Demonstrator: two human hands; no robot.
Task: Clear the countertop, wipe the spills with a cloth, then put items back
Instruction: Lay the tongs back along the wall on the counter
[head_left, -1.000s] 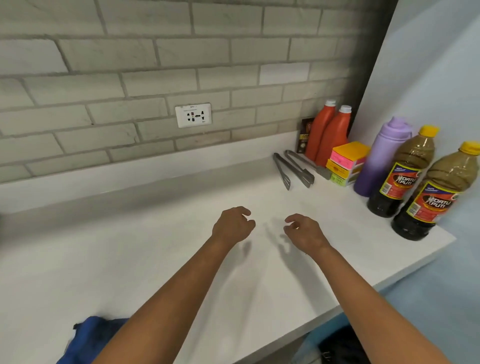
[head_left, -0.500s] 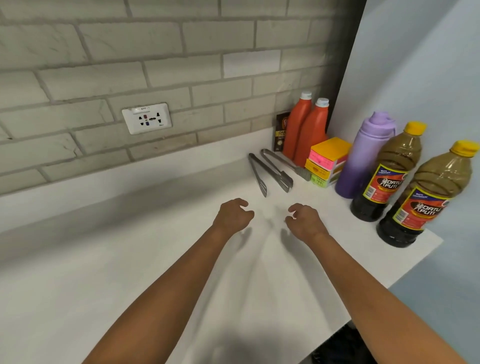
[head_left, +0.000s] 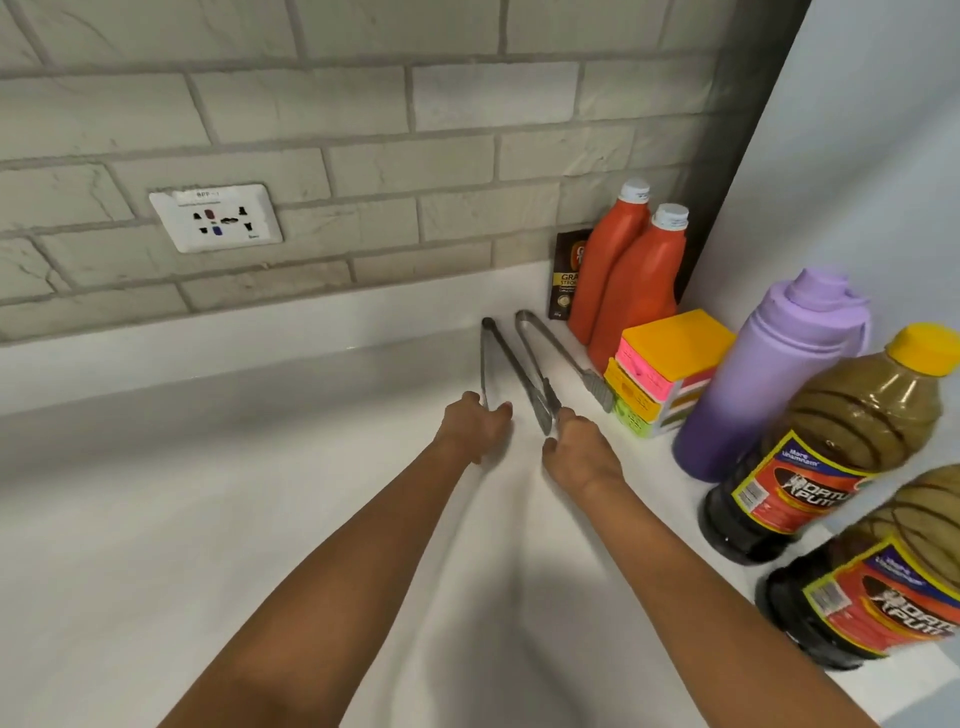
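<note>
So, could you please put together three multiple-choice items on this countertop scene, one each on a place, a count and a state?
1. Where do the two orange bottles stand?
A. In the back corner by the brick wall
B. At the counter's front edge
C. Under the wall socket

2. How many yellow-capped brown bottles are there?
A. One
B. Two
C. Four

3. What are the hands doing?
A. Wiping with a cloth
B. Lifting the purple flask
C. Reaching the tongs lying on the counter

Answers: 1 A, they stand against the wall in the corner. 2 B, two stand at the right. 3 C, the left hand and right hand are at the tong tips.
</note>
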